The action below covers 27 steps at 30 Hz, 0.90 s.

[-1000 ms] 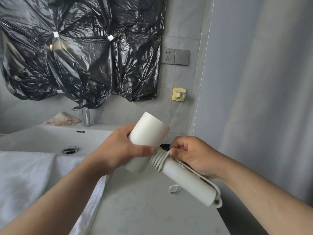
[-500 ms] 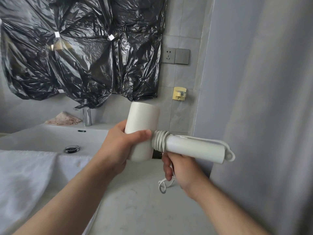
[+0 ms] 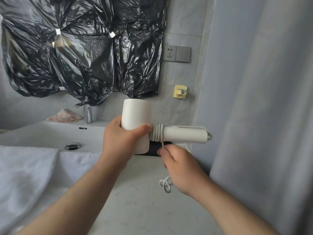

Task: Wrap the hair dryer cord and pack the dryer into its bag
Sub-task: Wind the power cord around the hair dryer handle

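Observation:
A white hair dryer is held up over the counter, barrel upright and handle pointing right. My left hand grips the barrel, thumb across its front. Several turns of white cord circle the handle where it meets the barrel. Just below the handle, my right hand pinches the cord, and a loose tangle of cord hangs under that hand. A dark object lies on the counter behind the dryer; what it is cannot be told.
A white sink with a chrome tap is at the left, a white towel draped over its front. Black plastic sheeting covers the wall above. A socket and a yellow hook are on the tiles. A grey curtain hangs right.
The dryer turned so its barrel stands upright and its handle points right. My right hand went from above the handle to below it, drawing the cord round.

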Each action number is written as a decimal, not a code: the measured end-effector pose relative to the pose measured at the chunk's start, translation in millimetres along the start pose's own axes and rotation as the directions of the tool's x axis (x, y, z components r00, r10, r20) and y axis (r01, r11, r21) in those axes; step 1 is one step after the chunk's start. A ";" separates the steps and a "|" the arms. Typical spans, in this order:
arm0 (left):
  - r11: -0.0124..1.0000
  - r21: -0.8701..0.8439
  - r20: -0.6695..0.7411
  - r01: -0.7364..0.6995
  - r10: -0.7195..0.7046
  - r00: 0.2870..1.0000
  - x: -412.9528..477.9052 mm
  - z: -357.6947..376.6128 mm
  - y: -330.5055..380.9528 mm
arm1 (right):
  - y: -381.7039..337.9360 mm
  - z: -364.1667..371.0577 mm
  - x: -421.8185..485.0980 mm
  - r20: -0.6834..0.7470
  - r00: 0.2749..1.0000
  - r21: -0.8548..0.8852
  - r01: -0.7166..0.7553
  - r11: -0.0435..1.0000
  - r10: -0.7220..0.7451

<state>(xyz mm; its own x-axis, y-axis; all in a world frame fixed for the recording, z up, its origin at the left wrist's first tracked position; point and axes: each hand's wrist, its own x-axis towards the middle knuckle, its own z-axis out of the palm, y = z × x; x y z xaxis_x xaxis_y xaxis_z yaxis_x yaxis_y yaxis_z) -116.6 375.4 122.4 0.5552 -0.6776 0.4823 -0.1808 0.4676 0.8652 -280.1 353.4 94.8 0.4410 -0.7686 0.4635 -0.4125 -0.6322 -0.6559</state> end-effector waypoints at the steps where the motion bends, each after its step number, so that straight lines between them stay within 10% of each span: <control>1: 1.000 0.025 -0.025 -0.004 0.005 1.000 0.7 -0.3 -1.3 | -0.5 -1.5 -0.3 0.008 1.000 -0.024 0.007 1.000 -0.007; 14: 0.830 0.488 0.066 -0.272 0.275 0.959 -15.6 -0.1 9.2 | -10.4 -26.8 14.5 0.080 0.997 -0.172 0.026 0.985 -0.013; 27: 0.854 0.467 0.098 -0.228 0.206 0.973 -20.8 3.0 -5.3 | 7.3 -20.6 15.0 -0.022 0.994 -0.062 -0.106 0.992 0.104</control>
<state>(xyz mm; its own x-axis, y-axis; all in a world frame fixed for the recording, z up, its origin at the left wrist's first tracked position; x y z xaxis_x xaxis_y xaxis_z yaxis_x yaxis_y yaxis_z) -129.6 385.3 108.2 0.4232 -0.6190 0.6616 -0.6605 0.2891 0.6930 -292.9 335.2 109.2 0.3775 -0.8324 0.4057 -0.5055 -0.5523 -0.6629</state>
